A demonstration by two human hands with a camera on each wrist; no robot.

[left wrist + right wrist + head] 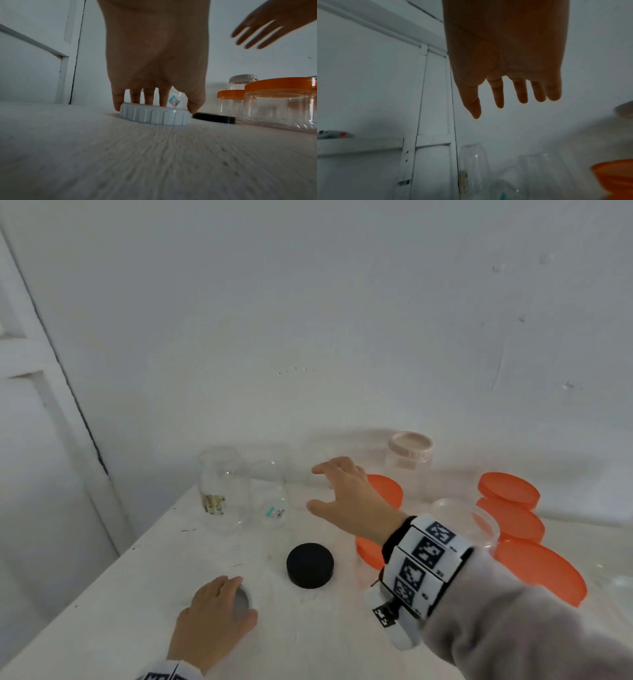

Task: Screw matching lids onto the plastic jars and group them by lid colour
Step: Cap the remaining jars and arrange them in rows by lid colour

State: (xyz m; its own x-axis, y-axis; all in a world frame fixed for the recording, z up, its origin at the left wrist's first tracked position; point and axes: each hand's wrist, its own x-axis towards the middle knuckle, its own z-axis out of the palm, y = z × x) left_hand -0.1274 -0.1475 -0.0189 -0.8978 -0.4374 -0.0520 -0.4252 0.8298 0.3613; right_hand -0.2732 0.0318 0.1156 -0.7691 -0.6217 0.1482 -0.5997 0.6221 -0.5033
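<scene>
My left hand grips a pale ribbed lid that lies flat near the table's front left. In the left wrist view its fingers and thumb curl round the rim of that lid. My right hand hovers open above the table, fingers spread, and holds nothing; it points toward two clear lidless jars at the back left. The right wrist view shows the right hand empty above those clear jars. A black lid lies between my hands.
Jars with orange lids crowd the right side. A jar with a beige lid stands at the back by the wall. A wide clear jar sits behind my right wrist. The table ends at the left beside a white door.
</scene>
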